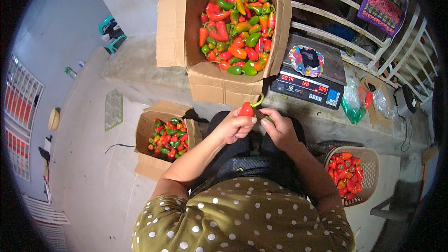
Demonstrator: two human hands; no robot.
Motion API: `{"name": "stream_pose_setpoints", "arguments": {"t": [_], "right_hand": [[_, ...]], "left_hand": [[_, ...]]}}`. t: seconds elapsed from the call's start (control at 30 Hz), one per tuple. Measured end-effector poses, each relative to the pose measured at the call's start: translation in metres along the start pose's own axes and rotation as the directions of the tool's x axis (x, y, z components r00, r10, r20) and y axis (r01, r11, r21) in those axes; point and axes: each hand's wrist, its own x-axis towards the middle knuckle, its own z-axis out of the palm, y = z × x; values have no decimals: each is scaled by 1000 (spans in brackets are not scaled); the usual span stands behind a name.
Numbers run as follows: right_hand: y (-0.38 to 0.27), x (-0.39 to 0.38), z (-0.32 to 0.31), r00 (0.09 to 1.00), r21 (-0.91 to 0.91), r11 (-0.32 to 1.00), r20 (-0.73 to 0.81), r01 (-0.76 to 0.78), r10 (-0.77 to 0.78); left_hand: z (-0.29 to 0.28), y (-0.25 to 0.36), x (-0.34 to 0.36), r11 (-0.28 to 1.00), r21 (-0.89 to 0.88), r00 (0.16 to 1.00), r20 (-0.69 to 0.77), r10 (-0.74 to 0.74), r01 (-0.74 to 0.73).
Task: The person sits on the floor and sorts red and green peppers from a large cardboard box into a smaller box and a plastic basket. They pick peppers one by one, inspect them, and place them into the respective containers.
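Observation:
In front of my body, my left hand (237, 127) is closed round a red pepper (246, 109), whose long, curved green stem (258, 101) points up and away. Close beside it, my right hand (281, 131) has its thumb and fingers pinched together near the stem. A small dark bit shows at those fingertips, too little to name. Beyond both hands stands a large open cardboard box (203, 80) filled with red, green and orange peppers (237, 37).
A smaller cardboard box (144, 135) of mixed peppers sits at left, and a beige plastic basket (370, 170) of red peppers at right. A digital scale (298, 85) bears a colourful cloth-rimmed item (306, 60). Plastic bags (353, 100) lie past it, below white railings (326, 9).

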Motion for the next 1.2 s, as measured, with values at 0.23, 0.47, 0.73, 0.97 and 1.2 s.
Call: {"name": "stream_pose_setpoints", "arguments": {"t": [0.23,0.47,0.73,0.97,1.2], "right_hand": [[-16,-2,1,998,-127,992,55,16,-10],[60,-21,-9,980,-302,938,53,-168,193],[76,-52,-9,917,-459,824,47,-333,397],[72,-51,-7,927,-458,818,-38,-347,372],[74,-55,-5,941,-514,799,-52,-313,335]], "left_hand": [[2,-24,-14,936,-257,954,239,-179,240],[10,-6,-59,993,-117,814,575,76,-10],[-20,22,-69,193,957,790,57,610,-218],[-10,20,-73,46,995,707,26,707,-83],[-76,29,-89,535,844,563,-432,705,-22]]}}
